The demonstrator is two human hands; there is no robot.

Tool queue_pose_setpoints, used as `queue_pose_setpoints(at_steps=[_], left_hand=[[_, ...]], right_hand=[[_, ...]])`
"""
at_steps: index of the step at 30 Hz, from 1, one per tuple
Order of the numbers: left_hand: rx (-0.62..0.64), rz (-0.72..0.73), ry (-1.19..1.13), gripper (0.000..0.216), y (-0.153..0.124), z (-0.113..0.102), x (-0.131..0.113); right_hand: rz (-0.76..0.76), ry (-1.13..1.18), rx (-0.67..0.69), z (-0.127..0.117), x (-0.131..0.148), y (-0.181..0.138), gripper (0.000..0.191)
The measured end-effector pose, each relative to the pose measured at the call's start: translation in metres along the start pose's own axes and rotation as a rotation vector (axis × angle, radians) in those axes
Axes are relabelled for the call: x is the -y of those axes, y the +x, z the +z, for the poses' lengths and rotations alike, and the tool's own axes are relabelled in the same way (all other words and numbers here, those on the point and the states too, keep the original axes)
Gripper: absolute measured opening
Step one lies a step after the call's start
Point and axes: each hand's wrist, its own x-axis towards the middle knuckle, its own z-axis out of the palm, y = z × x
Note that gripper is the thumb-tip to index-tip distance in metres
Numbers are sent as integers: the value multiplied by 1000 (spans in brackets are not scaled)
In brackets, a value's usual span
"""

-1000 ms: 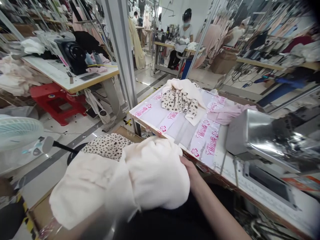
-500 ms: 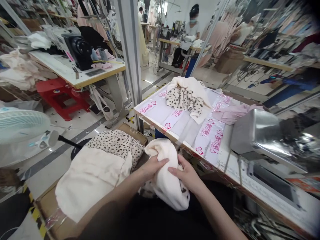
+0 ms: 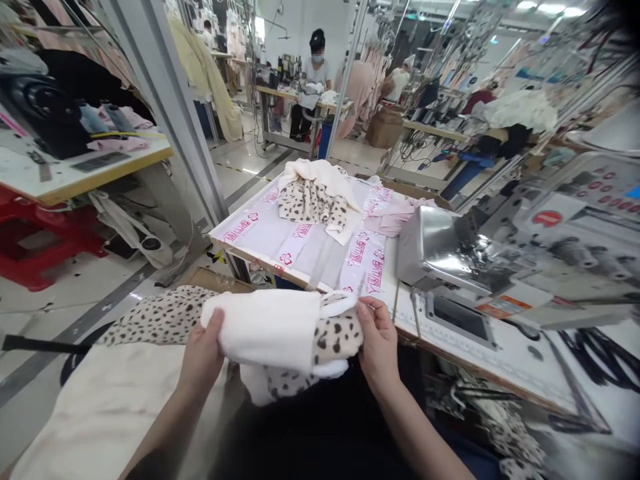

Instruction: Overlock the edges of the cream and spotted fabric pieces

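Note:
A cream fleece garment piece (image 3: 270, 327) with dark-spotted fabric showing at its right end is stretched between my hands, above my lap. My left hand (image 3: 206, 343) is closed on its left end, thumb on top. At the right, my right hand (image 3: 377, 333) pinches the edge of the spotted part near a white folded band. More spotted and cream cloth hangs below. Beside my left arm lies a larger cream and spotted garment (image 3: 120, 373). Another cream and spotted piece (image 3: 315, 200) rests crumpled on the table.
The sewing table (image 3: 250, 243) ahead is covered with pink-printed plastic. An overlock sewing machine (image 3: 500, 247) stands on it at the right, near a pink cloth (image 3: 393, 215). A metal post (image 3: 175, 100) rises at the left. A co-worker (image 3: 316, 63) sits farther back.
My hands have moved apart, turning the bunched piece and stretching it sideways. The view has swung right, bringing more of the sewing machine into sight.

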Motion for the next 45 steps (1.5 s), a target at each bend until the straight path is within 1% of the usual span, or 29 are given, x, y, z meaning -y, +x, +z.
queue_pose_setpoints(at_steps=[3,6,9,13,15,18,20,21,23,25,26,28,30,33,37,42,45], left_hand=[[39,-26,-127,33,-4,3,1],[76,-107,-197,33,-7,6,0],[75,-153,-197,32,-12,7,-3],[96,-132,-179,30,-18,10,-3],[117,-124,-171,30,-21,11,-1],[165,-109,-154,31,-24,11,2],[202,-99,-133,32,-26,10,3],[196,-95,-117,32,-26,10,3],[129,-66,-79,32,-25,9,1],[40,7,-37,34,-24,9,-1],[17,49,-12,36,-23,9,-2],[13,117,41,39,-22,10,-1],[6,144,82,41,-22,11,1],[-29,159,108,43,-20,13,6],[-40,162,136,45,-19,11,10],[-41,142,134,45,-23,12,6],[-40,102,115,43,-25,15,2]], right_hand=[[-58,-67,39,-2,-3,4,19],[-9,-110,94,-7,-8,9,24],[50,-156,79,-13,-14,11,25],[99,-268,97,-20,-23,8,31],[110,-309,116,-20,-27,1,39],[68,-350,130,-16,-35,-14,52],[77,-355,113,-15,-40,-21,50],[100,-351,97,-16,-42,-22,46],[156,-344,78,-22,-45,-20,36],[172,-346,82,-31,-44,-12,30],[170,-343,87,-36,-43,-7,29],[180,-317,100,-44,-39,1,27],[211,-264,118,-48,-35,7,25],[266,-179,131,-49,-33,9,23],[342,-67,118,-48,-31,9,21],[382,23,95,-46,-27,8,23],[412,65,89,-46,-25,7,24]])
